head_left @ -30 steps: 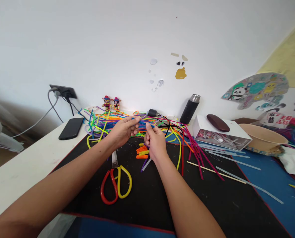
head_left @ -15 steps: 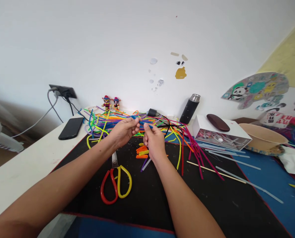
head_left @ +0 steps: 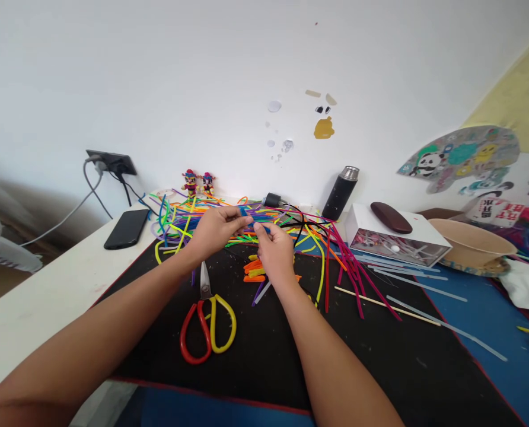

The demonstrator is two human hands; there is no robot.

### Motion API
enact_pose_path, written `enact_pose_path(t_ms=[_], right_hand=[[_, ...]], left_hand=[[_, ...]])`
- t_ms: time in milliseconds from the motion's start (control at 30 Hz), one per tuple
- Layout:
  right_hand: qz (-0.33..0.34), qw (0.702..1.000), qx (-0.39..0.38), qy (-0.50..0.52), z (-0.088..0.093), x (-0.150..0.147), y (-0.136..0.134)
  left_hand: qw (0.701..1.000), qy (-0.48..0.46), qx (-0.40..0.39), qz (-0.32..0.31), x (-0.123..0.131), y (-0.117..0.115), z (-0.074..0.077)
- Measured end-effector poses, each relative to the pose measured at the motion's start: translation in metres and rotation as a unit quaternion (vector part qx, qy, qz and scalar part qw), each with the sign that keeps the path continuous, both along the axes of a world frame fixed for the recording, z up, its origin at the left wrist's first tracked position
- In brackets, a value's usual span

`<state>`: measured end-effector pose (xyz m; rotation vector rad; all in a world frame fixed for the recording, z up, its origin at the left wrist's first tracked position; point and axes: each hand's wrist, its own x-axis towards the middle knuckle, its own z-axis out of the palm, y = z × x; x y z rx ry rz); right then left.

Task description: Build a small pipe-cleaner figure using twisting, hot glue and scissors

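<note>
White wall [head_left: 179, 89] fills the upper part of what my head camera sends me, and below it a black mat with red edging [head_left: 371, 367] covers much of the desk. Raised above the mat's far side is a blue fuzzy craft stem [head_left: 242, 212]; my left hand [head_left: 217, 230] pinches it between thumb and fingers, and my right hand [head_left: 274, 248] pinches it just beside, its end showing past the thumb. The fingers hide most of it, so I cannot tell whether it is bent or twisted. As I judge it, shaping the stem calls for one steady pinch as anchor and small, light turns from the other, keeping its fuzz uncrushed. Behind the hands, a loose tangle of multicoloured fuzzy stems [head_left: 187, 222] includes blue strands, which makes the held piece hard to pick out and could snag it. Small folded orange and yellow pieces [head_left: 254, 271] lie close beneath, easily knocked by a dropped wrist. Scissors with red and yellow handles [head_left: 207, 292] rest nearer me, between the forearms, and a pale wooden stick [head_left: 389, 306] lies to the right.
</note>
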<state>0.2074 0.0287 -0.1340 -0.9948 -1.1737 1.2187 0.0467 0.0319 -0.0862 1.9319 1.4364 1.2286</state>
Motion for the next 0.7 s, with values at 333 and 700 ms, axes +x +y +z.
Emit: enact_pose_path(t_ms=[333, 700], right_hand=[[-0.015, 0.984, 0.067, -0.165, -0.005, 0.001, 0.000], [0.016, 0.992, 0.078, -0.094, 0.004, -0.004, -0.009]], left_hand=[[0.982, 0.170, 0.088, -0.001, -0.004, 0.003, 0.000], [0.994, -0.059, -0.088, -0.037, -0.013, 0.011, 0.006]])
